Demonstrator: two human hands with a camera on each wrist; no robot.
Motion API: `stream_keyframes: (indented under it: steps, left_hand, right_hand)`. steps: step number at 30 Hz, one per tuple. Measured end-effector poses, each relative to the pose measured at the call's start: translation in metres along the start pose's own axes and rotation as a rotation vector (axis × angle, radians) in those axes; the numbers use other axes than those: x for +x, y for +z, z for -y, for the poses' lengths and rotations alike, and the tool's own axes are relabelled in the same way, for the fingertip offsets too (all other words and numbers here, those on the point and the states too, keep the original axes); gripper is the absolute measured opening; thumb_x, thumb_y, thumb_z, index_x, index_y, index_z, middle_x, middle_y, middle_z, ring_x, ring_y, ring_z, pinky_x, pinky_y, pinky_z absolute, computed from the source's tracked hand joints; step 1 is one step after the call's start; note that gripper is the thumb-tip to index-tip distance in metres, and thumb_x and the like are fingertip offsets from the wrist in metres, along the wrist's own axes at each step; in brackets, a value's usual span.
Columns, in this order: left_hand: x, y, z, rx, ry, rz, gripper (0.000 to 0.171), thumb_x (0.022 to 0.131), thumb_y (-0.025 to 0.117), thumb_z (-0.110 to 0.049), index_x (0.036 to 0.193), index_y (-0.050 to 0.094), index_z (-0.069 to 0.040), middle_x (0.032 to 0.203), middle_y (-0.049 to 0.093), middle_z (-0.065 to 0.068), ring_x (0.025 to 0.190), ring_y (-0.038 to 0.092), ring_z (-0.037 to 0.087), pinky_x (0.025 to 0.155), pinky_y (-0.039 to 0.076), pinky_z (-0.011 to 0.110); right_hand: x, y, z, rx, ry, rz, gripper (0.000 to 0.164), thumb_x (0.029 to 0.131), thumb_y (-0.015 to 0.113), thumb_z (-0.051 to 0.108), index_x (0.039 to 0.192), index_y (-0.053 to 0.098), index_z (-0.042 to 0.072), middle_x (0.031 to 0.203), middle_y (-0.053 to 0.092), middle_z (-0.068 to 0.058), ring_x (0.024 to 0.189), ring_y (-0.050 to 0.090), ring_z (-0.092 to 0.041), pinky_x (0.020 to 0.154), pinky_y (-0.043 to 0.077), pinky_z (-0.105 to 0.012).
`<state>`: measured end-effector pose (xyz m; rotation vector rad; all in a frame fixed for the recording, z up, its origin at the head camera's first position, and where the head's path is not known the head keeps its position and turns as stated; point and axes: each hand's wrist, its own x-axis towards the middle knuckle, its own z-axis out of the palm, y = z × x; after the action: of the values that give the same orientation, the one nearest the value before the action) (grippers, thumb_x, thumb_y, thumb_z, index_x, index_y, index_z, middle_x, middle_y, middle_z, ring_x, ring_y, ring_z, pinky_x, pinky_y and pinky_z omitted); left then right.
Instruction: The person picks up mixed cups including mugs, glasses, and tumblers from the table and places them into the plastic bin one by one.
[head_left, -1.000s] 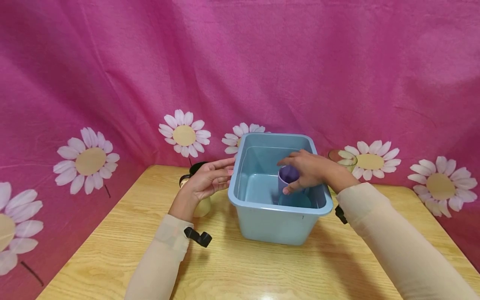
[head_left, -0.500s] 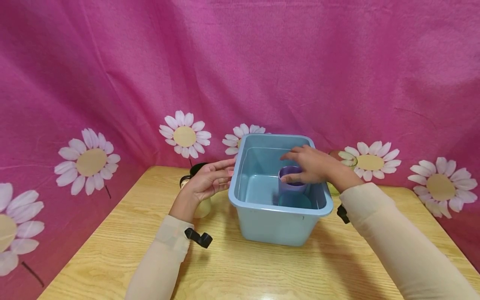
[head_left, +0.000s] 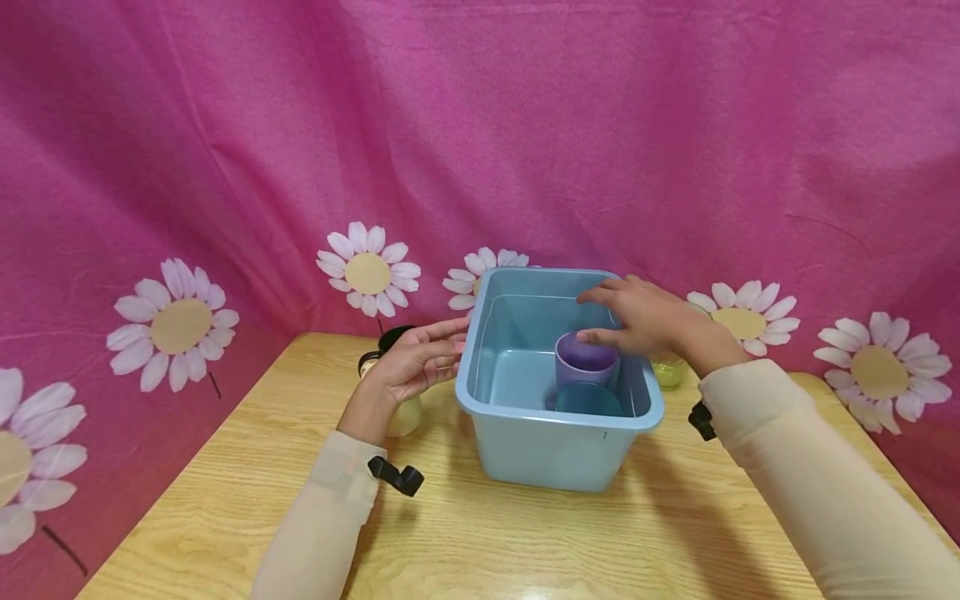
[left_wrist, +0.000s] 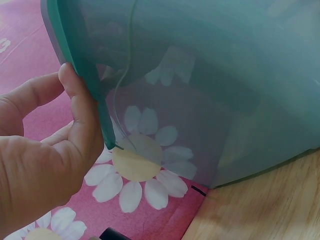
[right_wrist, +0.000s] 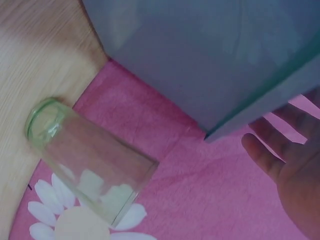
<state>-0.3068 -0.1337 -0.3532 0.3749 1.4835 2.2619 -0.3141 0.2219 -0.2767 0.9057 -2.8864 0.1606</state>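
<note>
Wood table's (head_left: 487, 550) filling the foreground, blue tub (head_left: 555, 450) sitting on it. Left hand (head_left: 416, 362) is touching the tub's left rim, fingers loosely straight, pale container (head_left: 405, 417) partly hiding behind it. Inside, near right, a round teal thing (head_left: 588, 402) is resting, purple cup (head_left: 585, 357) standing just behind. Right hand's (head_left: 645, 321) hovering over the cup, fingers spread; can't tell if the thumb's touching. Greenish glass (right_wrist: 95, 160) is standing right of the tub, pink daisy curtain (head_left: 450, 125) hanging behind everything.
</note>
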Motion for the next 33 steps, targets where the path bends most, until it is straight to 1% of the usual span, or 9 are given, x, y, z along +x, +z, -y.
stream_keyframes:
  steps: [7, 12, 15, 18, 22, 24, 29, 31, 33]
  left_hand:
    - [0.000, 0.000, 0.000, 0.002, -0.003, -0.005, 0.053, 0.101, 0.052, 0.007, 0.153, 0.042, 0.003, 0.113, 0.073, 0.008, 0.088, 0.073, 0.016, 0.079, 0.059, 0.030]
    - [0.001, 0.000, 0.000, 0.000, 0.004, 0.004, 0.053, 0.102, 0.052, 0.007, 0.153, 0.041, 0.003, 0.115, 0.072, 0.007, 0.088, 0.073, 0.015, 0.080, 0.059, 0.030]
    - [0.001, 0.000, 0.000, 0.000, 0.007, 0.008, 0.053, 0.102, 0.051, 0.006, 0.154, 0.040, 0.004, 0.116, 0.071, 0.008, 0.088, 0.073, 0.015, 0.080, 0.059, 0.030]
    - [0.001, 0.000, 0.001, -0.004, 0.008, 0.009, 0.053, 0.102, 0.052, 0.006, 0.154, 0.040, 0.004, 0.117, 0.071, 0.008, 0.087, 0.073, 0.015, 0.079, 0.059, 0.030]
    - [0.000, 0.000, 0.001, -0.006, 0.008, 0.002, 0.053, 0.101, 0.052, 0.007, 0.153, 0.041, 0.004, 0.115, 0.071, 0.008, 0.087, 0.073, 0.016, 0.078, 0.059, 0.029]
    - [0.000, 0.000, 0.001, -0.004, 0.007, 0.000, 0.053, 0.101, 0.052, 0.006, 0.153, 0.041, 0.003, 0.115, 0.071, 0.008, 0.087, 0.072, 0.016, 0.078, 0.059, 0.029]
    - [0.000, 0.000, 0.001, -0.002, 0.000, -0.007, 0.053, 0.101, 0.053, 0.006, 0.153, 0.043, 0.002, 0.117, 0.071, 0.008, 0.088, 0.073, 0.016, 0.079, 0.059, 0.030]
    - [0.000, 0.001, 0.000, -0.002, -0.001, -0.010, 0.053, 0.101, 0.053, 0.006, 0.153, 0.043, 0.002, 0.117, 0.071, 0.008, 0.088, 0.073, 0.016, 0.080, 0.059, 0.030]
    - [0.000, 0.000, 0.001, -0.002, -0.002, -0.014, 0.052, 0.101, 0.054, 0.006, 0.152, 0.044, 0.002, 0.117, 0.071, 0.008, 0.089, 0.073, 0.016, 0.080, 0.060, 0.030]
  right_hand:
    - [-0.010, -0.008, -0.010, 0.007, 0.035, -0.022, 0.065, 0.093, 0.070, 0.052, 0.145, 0.057, 0.015, 0.144, 0.054, -0.018, 0.134, 0.046, -0.045, 0.110, 0.034, -0.069]
    - [-0.016, -0.013, -0.019, 0.018, 0.046, -0.054, 0.062, 0.093, 0.071, 0.048, 0.142, 0.059, 0.013, 0.141, 0.056, -0.020, 0.132, 0.047, -0.046, 0.109, 0.035, -0.068]
    - [-0.020, -0.015, -0.024, 0.030, 0.058, -0.060, 0.061, 0.094, 0.072, 0.047, 0.142, 0.059, 0.012, 0.142, 0.055, -0.021, 0.132, 0.046, -0.047, 0.108, 0.036, -0.068]
    - [-0.024, -0.017, -0.030, 0.038, 0.069, -0.061, 0.062, 0.093, 0.072, 0.047, 0.143, 0.059, 0.012, 0.143, 0.054, -0.021, 0.129, 0.048, -0.045, 0.106, 0.039, -0.068]
    - [-0.030, -0.018, -0.039, 0.037, 0.066, -0.077, 0.065, 0.093, 0.072, 0.047, 0.144, 0.058, 0.009, 0.140, 0.056, -0.021, 0.124, 0.051, -0.044, 0.102, 0.042, -0.067]
    - [-0.033, -0.017, -0.044, 0.036, 0.063, -0.083, 0.065, 0.093, 0.072, 0.047, 0.144, 0.058, 0.009, 0.140, 0.057, -0.021, 0.125, 0.051, -0.044, 0.102, 0.042, -0.067]
    - [-0.042, -0.016, -0.059, 0.040, 0.053, -0.107, 0.060, 0.092, 0.075, 0.038, 0.142, 0.061, 0.008, 0.139, 0.059, -0.020, 0.129, 0.051, -0.043, 0.105, 0.041, -0.066]
    - [-0.046, -0.015, -0.063, 0.036, 0.050, -0.117, 0.057, 0.091, 0.076, 0.034, 0.139, 0.062, 0.007, 0.136, 0.060, -0.020, 0.128, 0.052, -0.043, 0.105, 0.041, -0.065]
    - [-0.049, -0.013, -0.068, 0.027, 0.058, -0.111, 0.056, 0.091, 0.076, 0.033, 0.137, 0.063, 0.006, 0.132, 0.062, -0.019, 0.124, 0.054, -0.043, 0.102, 0.043, -0.065]
